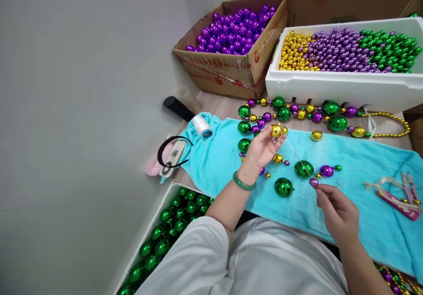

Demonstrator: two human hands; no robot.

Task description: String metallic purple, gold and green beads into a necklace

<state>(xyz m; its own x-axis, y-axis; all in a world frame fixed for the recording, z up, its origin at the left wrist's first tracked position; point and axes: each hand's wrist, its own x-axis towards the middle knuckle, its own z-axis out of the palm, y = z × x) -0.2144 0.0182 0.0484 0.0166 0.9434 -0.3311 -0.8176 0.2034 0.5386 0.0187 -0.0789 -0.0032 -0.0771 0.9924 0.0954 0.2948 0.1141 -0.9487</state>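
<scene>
My left hand [267,144], with a green bangle on its wrist, is closed around a gold bead [276,130] above the turquoise towel [211,171]. From it a white thread [293,150] slants down to my right hand [337,211], whose thumb and finger pinch a small purple bead [313,182]. Between the hands lies a large green bead [303,169], close to a purple bead [326,170]. Another large green bead [283,187] rests nearer to me. A lone gold bead [316,135] sits at the towel's far side.
Behind stand a cardboard box [214,63] of purple beads and a white foam box [330,83] of gold, purple and green ones. A strung necklace [331,108] lies before them. Left are a thread spool [202,126] and black headband [159,151]; pliers [410,187] lie right.
</scene>
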